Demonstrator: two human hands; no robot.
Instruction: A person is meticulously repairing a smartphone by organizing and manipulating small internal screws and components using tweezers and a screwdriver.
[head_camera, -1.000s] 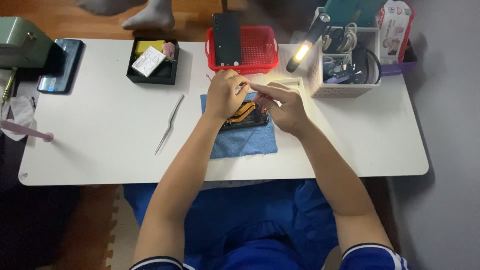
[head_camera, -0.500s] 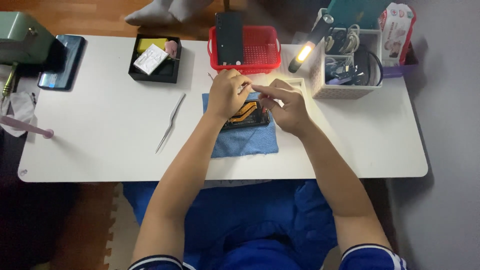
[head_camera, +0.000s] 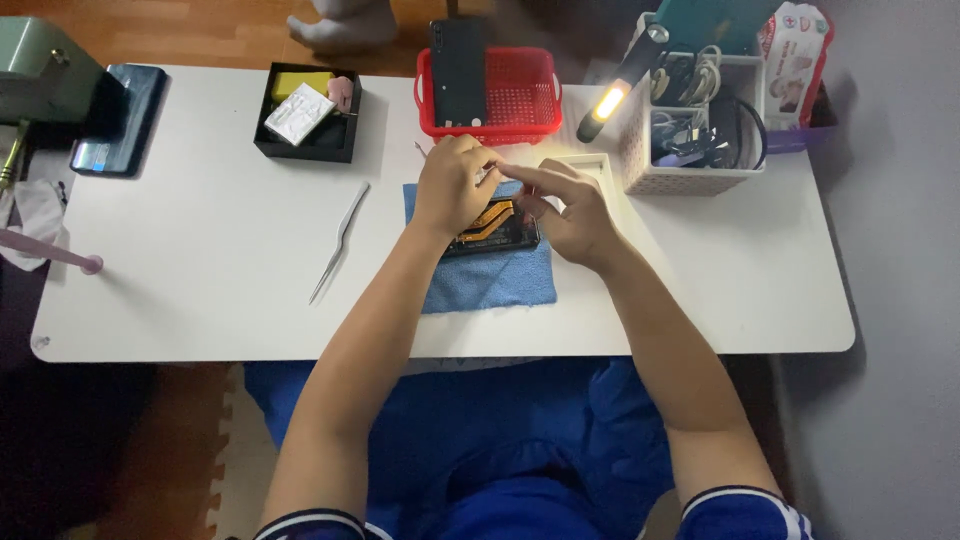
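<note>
Head view. The person is sitting at a white table (head_camera: 200, 250), both bare hands working over an opened phone (head_camera: 495, 225) that is lying on a blue cloth (head_camera: 490, 280) at the table's middle. The phone's back is off, with orange strips and dark parts showing inside.

The left hand (head_camera: 452, 185) is resting curled over the phone's upper left end, fingers bent down onto it; whether it is pinching anything I cannot tell. The right hand (head_camera: 570, 215) is lying at the phone's right end, its forefinger stretching left until its tip is meeting the left hand's fingers. Something small and pale may be sitting between the fingertips; too small to make out, so the right hand's grip cannot be told either.

Metal tweezers (head_camera: 340, 240) are lying loose on the table, left of the cloth and well apart from both hands. A red basket (head_camera: 515, 95) is standing just behind the hands with a dark phone (head_camera: 458, 70) leaning in it. A black tray (head_camera: 305, 112) is standing to its left. A lit torch (head_camera: 615, 90) is leaning against a white organiser (head_camera: 690, 140) of cables on the right, shining towards the hands.
</note>
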